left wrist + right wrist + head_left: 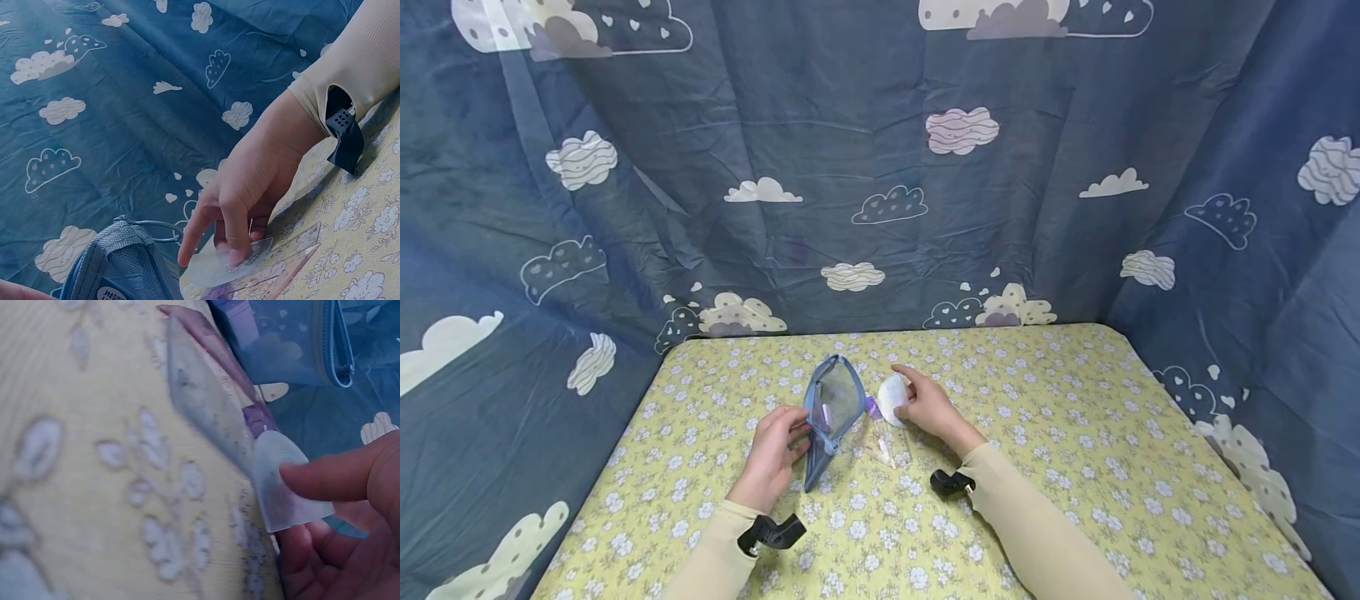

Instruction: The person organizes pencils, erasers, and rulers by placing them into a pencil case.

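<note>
- Two hands are at work over one worktop [1060,500], which is spread with a single yellow floral cloth.
- One blue zip pouch [847,396], with see-through mesh, stands tilted at the left hand [774,446], its mouth spread apart.
- The left grip holds that pouch by its left rim, fingers bent against the side.
- One half-round translucent protractor [290,487] is in the right hand [931,406]; that grip is narrow, the thumb on one face and fingers behind. It is just right of the pouch, outside its mouth.
- Two flat clear pieces lie near the protractor, on the right hand's side of the pouch: one pale set square [200,406] with printed marks, and one pink-tinted piece [215,347] with a pointed corner. Whether these two touch, I cannot tell.
- One small purple piece [872,407] sits between pouch and protractor; its kind is too small to tell.
- One purple-white item [827,416] shows at the pouch's mesh, its shape unclear.
- One white round label [112,293] is on the pouch, and one cord loop [164,230] at its end.
- Two beige sleeves, each with one black device at the cuff, cover the arms.
- Blue cloud-print curtains [835,100] surround the worktop's far edge and sides.
</note>
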`<state>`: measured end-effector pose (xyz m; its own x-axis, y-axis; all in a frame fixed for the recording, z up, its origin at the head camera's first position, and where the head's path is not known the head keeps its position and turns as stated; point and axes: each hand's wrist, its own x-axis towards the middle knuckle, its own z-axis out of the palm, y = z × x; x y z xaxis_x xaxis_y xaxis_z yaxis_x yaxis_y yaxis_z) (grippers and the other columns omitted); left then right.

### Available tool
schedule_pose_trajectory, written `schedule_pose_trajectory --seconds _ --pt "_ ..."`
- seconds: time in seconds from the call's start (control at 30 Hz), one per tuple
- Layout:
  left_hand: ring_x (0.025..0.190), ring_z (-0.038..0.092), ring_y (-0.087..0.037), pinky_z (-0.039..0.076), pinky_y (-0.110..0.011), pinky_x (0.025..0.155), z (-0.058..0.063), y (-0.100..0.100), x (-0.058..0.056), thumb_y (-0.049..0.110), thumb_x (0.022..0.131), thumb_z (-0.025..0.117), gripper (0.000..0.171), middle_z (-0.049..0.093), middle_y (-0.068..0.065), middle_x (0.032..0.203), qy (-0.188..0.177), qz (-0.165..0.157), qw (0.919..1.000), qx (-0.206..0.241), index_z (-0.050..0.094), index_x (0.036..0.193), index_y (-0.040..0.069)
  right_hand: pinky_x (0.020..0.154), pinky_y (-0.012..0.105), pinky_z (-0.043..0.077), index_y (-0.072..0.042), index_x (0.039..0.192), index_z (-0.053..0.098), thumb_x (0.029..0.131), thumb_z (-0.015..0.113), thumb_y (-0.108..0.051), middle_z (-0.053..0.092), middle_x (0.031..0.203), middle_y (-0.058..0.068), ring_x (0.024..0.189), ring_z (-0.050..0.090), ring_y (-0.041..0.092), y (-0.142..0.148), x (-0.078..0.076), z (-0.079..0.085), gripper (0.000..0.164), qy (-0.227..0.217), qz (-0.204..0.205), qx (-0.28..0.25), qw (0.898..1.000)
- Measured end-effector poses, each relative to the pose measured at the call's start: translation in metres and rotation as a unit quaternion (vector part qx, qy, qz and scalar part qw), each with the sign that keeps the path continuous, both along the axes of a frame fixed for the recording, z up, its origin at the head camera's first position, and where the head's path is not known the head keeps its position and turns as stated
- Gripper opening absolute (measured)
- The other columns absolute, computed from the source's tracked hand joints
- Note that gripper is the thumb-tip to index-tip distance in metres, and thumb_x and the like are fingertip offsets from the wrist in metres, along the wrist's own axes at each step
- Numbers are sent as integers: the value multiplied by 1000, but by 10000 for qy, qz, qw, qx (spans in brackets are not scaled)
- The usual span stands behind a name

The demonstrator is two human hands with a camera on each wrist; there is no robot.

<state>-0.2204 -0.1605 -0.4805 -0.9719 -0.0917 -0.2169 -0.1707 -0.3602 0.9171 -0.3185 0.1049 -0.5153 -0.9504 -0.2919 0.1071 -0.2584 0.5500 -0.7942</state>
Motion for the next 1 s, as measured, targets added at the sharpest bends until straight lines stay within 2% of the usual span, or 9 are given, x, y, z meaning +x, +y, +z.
schedule_pose_trajectory --seconds 0.17,0.43,0.6,0.73,1.0 --pt "97 57 -27 39 -50 95 -2 -1 -1 13 99 60 15 61 -7 99 -22 -7 10000 -82 57 84 9 54 29 32 -12 152 44 80 54 19 53 72 6 60 39 16 3 1 3 80 26 125 -114 9999" --pt "94 58 -26 41 -50 92 -4 -1 0 13 99 59 17 63 -7 95 -6 46 9999 -94 58 82 8 51 27 36 -17 148 51 77 54 21 61 83 10 59 42 15 6 1 3 80 -229 156 -347 9990" --pt "95 58 -26 39 -50 94 -2 0 -1 13 99 60 16 62 -6 96 26 28 10000 -76 58 84 8 50 29 43 -21 145 55 74 50 22 67 94 14 66 55 18 6 3 11 83 -231 141 -506 9984" --pt "96 58 -26 39 -51 95 0 0 -1 13 99 59 14 62 -7 98 49 13 10000 -53 59 86 8 50 30 46 -23 143 57 76 53 20 69 100 14 71 60 21 7 5 17 80 -236 39 -611 9978" --pt "95 57 -26 39 -50 94 -2 -1 -3 11 98 60 15 61 -6 95 15 90 10000 -7 57 85 7 54 32 41 -23 141 59 80 53 15 70 102 14 71 59 22 12 4 21 72 -259 106 -740 9969"
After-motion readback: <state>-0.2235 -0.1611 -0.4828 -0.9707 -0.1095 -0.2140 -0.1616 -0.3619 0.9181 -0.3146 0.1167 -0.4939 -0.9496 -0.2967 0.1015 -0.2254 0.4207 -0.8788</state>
